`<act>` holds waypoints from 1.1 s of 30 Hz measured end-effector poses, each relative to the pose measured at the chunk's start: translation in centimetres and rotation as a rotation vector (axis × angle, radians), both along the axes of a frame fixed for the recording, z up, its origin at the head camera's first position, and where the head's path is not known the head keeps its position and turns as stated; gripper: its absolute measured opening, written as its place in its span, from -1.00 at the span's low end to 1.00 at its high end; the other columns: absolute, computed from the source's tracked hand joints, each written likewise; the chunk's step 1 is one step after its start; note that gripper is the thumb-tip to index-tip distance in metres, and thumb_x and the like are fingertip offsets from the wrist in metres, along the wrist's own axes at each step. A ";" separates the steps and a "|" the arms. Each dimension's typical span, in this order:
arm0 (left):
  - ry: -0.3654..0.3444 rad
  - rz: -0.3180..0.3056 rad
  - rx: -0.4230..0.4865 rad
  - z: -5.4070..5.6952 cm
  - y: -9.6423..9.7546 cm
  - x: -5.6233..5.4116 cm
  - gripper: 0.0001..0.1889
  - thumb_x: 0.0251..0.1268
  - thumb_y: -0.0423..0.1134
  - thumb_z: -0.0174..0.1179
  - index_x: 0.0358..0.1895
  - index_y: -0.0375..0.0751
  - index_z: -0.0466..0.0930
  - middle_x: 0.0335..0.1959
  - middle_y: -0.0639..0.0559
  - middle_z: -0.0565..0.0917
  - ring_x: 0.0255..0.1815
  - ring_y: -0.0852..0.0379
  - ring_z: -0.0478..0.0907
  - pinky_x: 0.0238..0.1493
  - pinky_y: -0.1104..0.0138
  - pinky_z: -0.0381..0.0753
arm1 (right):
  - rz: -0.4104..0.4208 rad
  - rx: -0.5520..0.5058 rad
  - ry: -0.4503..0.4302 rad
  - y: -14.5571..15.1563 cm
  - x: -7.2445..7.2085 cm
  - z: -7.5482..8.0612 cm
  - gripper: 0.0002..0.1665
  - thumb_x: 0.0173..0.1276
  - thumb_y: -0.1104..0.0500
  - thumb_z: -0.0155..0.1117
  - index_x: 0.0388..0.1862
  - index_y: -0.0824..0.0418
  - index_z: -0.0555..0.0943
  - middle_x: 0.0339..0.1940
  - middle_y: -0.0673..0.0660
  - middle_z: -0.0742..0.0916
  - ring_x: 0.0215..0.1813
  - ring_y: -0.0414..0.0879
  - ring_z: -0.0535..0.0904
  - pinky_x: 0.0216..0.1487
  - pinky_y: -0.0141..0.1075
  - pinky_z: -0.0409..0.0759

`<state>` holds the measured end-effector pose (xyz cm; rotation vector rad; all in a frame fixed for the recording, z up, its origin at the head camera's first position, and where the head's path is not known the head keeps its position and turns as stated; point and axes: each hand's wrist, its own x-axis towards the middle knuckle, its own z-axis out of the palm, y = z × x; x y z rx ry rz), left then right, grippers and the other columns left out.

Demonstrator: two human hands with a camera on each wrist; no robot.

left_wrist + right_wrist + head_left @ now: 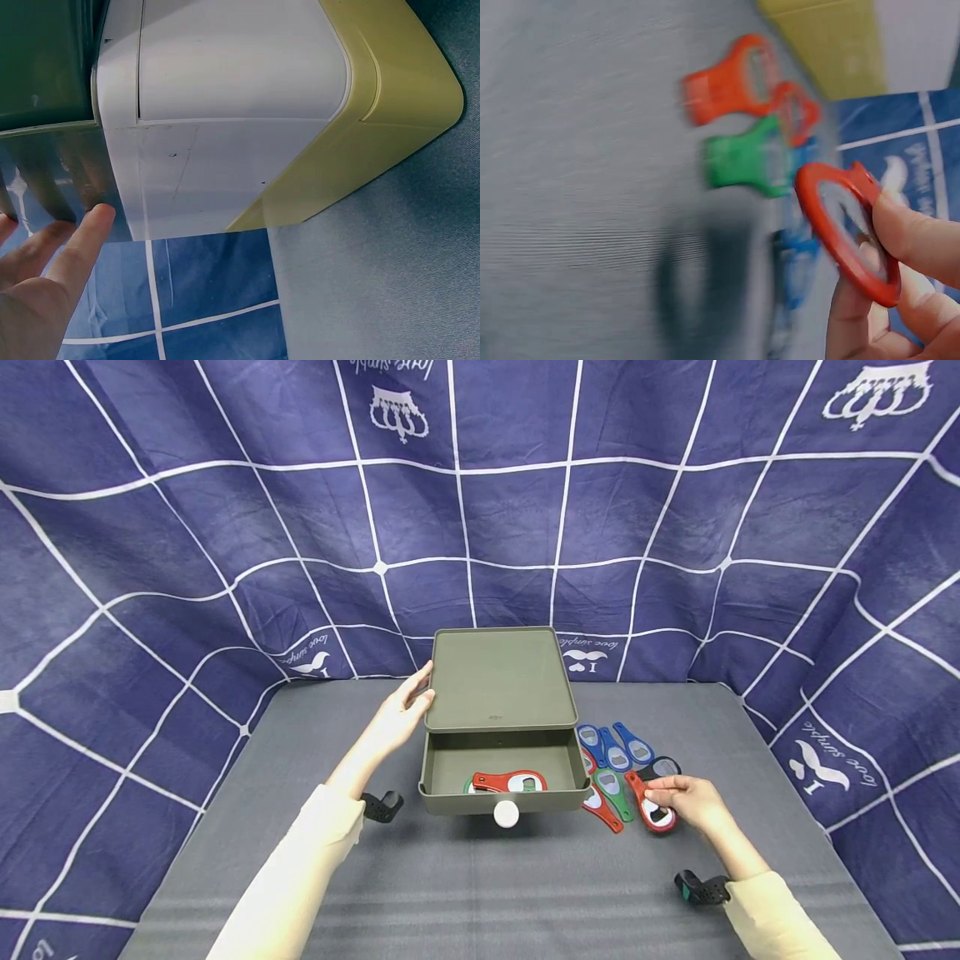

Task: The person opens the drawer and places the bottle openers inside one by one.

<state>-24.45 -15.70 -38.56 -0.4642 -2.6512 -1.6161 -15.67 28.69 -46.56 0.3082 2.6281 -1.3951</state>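
A dark olive box point(502, 681) stands on the table with its front drawer point(457, 803) pulled out, a round white knob point(506, 814) on the drawer's face. Inside lies a red bottle opener point(492, 781) over others partly hidden. My left hand point(401, 714) rests its fingertips at the box's left side; in the left wrist view its fingers point(86, 236) look extended. Right of the box, my right hand point(693, 802) pinches another red bottle opener point(821, 221) between thumb and fingers, raised above the table in the right wrist view.
Between box and right hand lie blue bottle openers point(637, 750), a green one point(624, 806), an orange-red one point(603, 814) and a black one point(667, 766). The grey tabletop point(480, 893) is bordered by a blue grid-patterned curtain point(510, 518) behind and at both sides.
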 end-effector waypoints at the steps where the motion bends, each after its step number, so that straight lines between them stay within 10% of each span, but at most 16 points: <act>1: 0.000 -0.002 0.002 0.0 0.0 0.0 -0.43 0.57 -0.25 -0.08 0.56 -0.19 0.07 0.54 -0.25 0.19 0.52 -0.20 0.19 0.52 0.02 0.23 | 0.016 -0.017 0.009 -0.1 -0.1 0.6 -0.52 0.28 0.20 0.38 0.01 0.58 0.58 -0.41 -0.01 0.75 -0.37 -0.32 0.54 -0.36 -0.43 0.52; 18: -0.013 0.002 0.006 -0.1 -0.2 0.1 -0.43 0.57 -0.26 -0.07 0.56 -0.19 0.07 0.53 -0.27 0.21 0.51 -0.21 0.22 0.49 0.00 0.27 | 0.153 -0.125 0.217 -3.9 -2.3 12.8 -0.48 0.30 0.14 0.39 0.10 0.50 0.59 -0.46 -0.33 0.71 -0.37 -0.38 0.59 -0.31 -0.48 0.59; 33: -0.004 0.000 0.018 0.0 -0.1 0.0 -0.43 0.57 -0.26 -0.06 0.55 -0.20 0.09 0.51 -0.30 0.22 0.50 -0.23 0.23 0.48 -0.01 0.28 | 0.319 -0.158 0.181 -10.5 -2.8 14.9 -0.56 0.25 0.17 0.41 0.06 0.38 0.66 -0.29 0.01 0.82 -0.29 -0.31 0.68 -0.24 -0.45 0.61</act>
